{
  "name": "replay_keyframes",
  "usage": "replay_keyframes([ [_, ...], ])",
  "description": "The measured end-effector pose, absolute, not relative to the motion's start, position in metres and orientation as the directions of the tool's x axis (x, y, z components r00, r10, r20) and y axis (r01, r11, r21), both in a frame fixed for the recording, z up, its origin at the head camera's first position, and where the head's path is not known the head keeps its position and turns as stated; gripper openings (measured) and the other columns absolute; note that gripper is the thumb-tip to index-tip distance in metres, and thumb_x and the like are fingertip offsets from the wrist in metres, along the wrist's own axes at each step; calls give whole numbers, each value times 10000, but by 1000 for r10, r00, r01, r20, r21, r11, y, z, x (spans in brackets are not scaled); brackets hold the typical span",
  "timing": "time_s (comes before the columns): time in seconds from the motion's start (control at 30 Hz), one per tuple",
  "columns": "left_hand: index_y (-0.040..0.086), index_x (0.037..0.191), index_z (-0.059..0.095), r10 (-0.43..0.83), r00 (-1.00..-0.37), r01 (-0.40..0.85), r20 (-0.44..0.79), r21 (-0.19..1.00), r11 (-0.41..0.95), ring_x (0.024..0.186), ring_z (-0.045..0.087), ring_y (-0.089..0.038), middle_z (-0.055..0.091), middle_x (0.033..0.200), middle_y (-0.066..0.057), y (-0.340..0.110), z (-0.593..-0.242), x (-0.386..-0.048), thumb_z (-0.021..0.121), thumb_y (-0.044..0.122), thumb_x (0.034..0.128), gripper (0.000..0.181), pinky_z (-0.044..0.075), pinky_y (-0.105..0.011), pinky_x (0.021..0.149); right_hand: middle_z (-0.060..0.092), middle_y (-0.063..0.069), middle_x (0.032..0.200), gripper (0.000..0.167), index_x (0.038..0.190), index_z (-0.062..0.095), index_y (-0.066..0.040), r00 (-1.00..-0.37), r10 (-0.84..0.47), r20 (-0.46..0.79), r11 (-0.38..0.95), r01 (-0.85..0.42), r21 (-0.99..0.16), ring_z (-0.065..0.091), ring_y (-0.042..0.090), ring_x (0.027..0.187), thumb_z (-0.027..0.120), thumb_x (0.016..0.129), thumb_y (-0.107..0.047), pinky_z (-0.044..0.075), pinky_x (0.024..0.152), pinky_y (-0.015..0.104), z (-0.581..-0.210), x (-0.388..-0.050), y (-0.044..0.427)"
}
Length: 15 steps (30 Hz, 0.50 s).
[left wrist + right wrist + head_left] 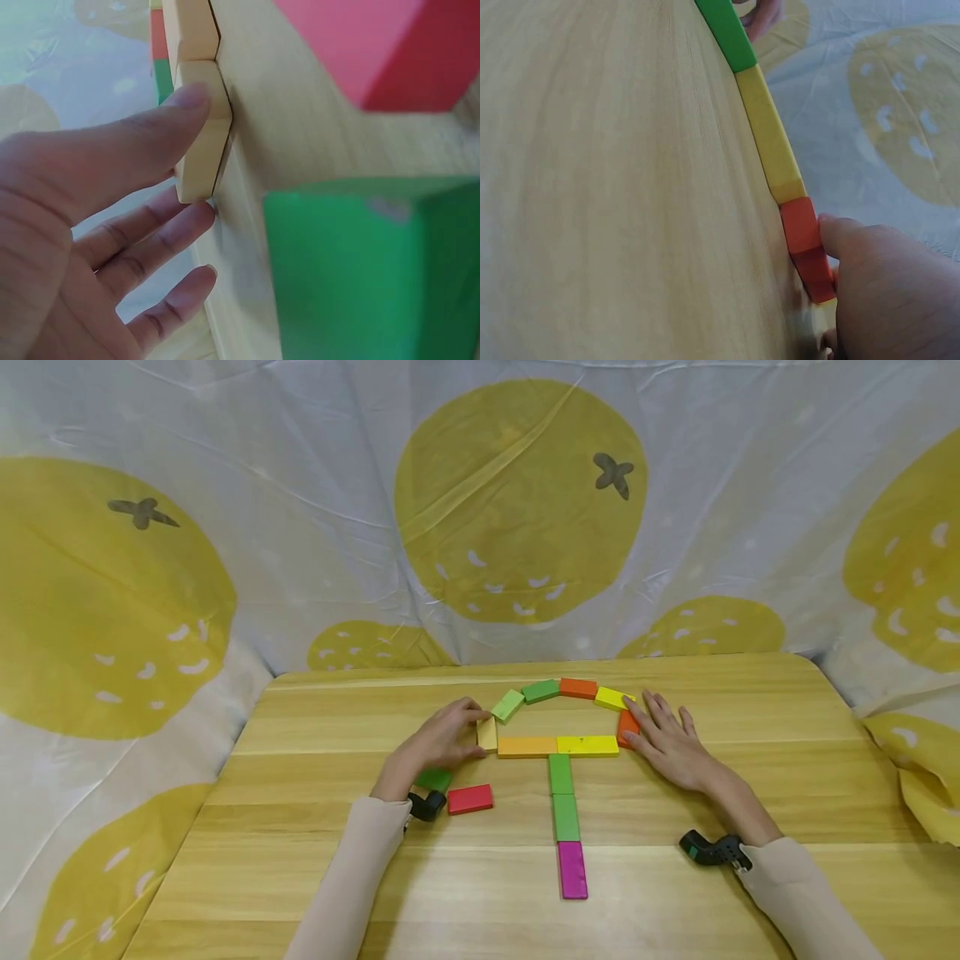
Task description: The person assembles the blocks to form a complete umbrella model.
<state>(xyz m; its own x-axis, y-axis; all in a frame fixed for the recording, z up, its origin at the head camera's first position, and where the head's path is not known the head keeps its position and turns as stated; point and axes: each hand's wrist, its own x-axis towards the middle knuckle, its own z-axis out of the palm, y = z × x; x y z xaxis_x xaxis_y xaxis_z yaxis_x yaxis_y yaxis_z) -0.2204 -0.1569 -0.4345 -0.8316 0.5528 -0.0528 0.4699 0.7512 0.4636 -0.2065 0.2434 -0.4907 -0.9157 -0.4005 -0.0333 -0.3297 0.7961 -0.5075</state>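
Flat coloured blocks form an arch over a straight bar with a stem below. My left hand (442, 739) holds the pale block (487, 735) at the arch's left end between thumb and fingers; in the left wrist view the thumb lies on that block (206, 142). At the right end, my right hand (671, 747) rests with spread fingers on the orange-red block (627, 729) and the yellow block (613, 698). The bar is an orange block (527, 747) touching a yellow block (587, 745). Two green blocks and a magenta block (573, 870) make the stem.
A red block (470, 799) lies loose left of the stem, with a green block (433, 779) partly hidden beside my left wrist. Both wrists wear black devices. Behind the wooden table (675, 902) hangs a cloth (337, 527) printed with yellow fruit.
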Motion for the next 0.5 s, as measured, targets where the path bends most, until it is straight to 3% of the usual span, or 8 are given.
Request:
replay_keyframes([
  [0.3,-22,1406,609,526,-849,450,-53,448,773,1228,599,-327,608,1342,-181,-155,-436,-222,821,202,904,588,500,-483,1093,-16,291,1713,674,1685,95,-213,-910,-413,23,770,-362,-525,-33,496,1589,361,1119,-464,-122,1195,745,-496,-207,246],
  [0.5,-11,1407,612,514,-856,443,-47,445,778,1239,599,-327,607,1344,-176,-155,-441,-222,822,205,903,588,493,-489,1103,-41,253,1727,681,1685,90,-196,-918,-394,-35,804,-326,-497,-36,475,1598,347,1119,-474,-114,1215,723,-497,-210,245],
])
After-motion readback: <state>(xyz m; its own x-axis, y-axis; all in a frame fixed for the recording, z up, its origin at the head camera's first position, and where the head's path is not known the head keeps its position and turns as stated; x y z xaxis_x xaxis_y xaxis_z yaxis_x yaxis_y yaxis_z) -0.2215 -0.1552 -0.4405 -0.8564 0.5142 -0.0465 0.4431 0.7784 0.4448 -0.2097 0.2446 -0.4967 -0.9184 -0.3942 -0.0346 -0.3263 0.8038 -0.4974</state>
